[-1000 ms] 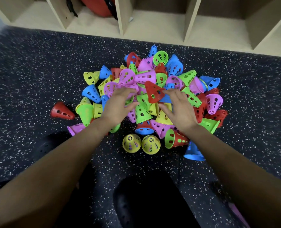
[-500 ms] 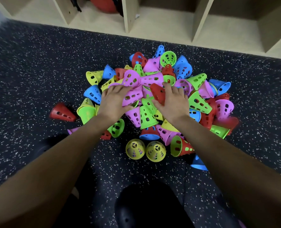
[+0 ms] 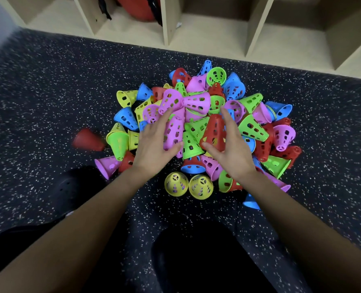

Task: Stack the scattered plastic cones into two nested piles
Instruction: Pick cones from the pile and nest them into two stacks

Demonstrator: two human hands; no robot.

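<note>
Closest in, two yellow cones (image 3: 176, 183) stand tip-up and touching on the dark speckled floor (image 3: 48, 92). Just right of them a red cone with a green one nested inside (image 3: 228, 182) lies on its side. A blue cone (image 3: 251, 201) shows beside the right forearm.

Just beyond, both hands reach into the near edge of the heap of cones (image 3: 249, 125), a loose jumble of pink, green, blue, red and yellow. The left hand (image 3: 154, 146) holds a pink cone (image 3: 173, 132), its thumb at the wide rim and its fingers (image 3: 164, 119) nearly straight up the cone's left side. The right hand (image 3: 234, 149) holds an upright red cone (image 3: 214, 130) the same way, thumb under the base and fingers along the right flank. The two held cones are near each other with a green cone between them.

Left of the heap and apart from it, a lone red cone (image 3: 88, 140) lies blurred on its side.

Farthest off, a pale wooden cubby shelf (image 3: 168, 20) lines the floor's edge. One compartment holds a red rounded thing with black straps (image 3: 137, 7); the next holds a small white scrap (image 3: 178, 24).
</note>
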